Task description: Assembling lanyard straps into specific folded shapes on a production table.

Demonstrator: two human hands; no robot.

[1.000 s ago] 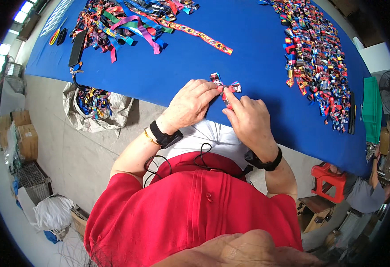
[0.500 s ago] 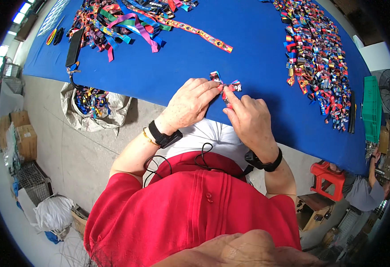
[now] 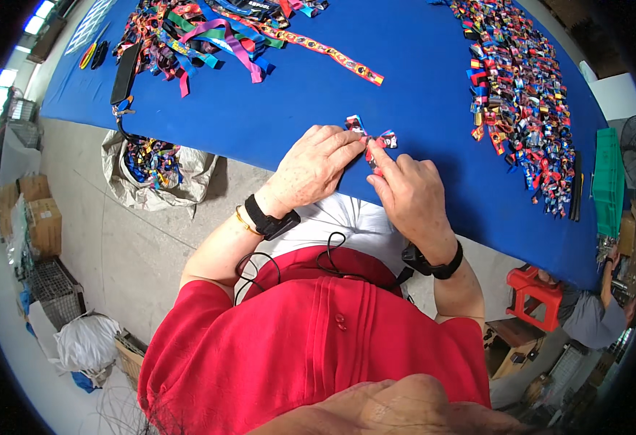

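Note:
A short printed ribbon [image 3: 388, 139], folded or knotted into a bow-like shape, lies at the near edge of the blue table. Its coloured ends stick out past my fingertips. From the left, my left hand [image 3: 316, 163] is closed, its fingers together and pinching the ribbon's middle. My right hand [image 3: 411, 194] holds the lower part of the ribbon between thumb and index finger, the index tip almost meeting the left fingertips. The crossing at the centre is partly hidden under both hands.
Loose printed straps [image 3: 224, 36] are heaped at the far left, one strap reaching toward the middle. Rows of small knotted ribbons [image 3: 521, 94] cover the right side. A sack of ribbons [image 3: 151, 165] stands on the floor at left. A red stool [image 3: 534, 296] and another person [image 3: 595, 313] are at right.
Both hands keep hold of the ribbon in almost the same place. The whole view has shifted slightly; nothing was let go or picked up.

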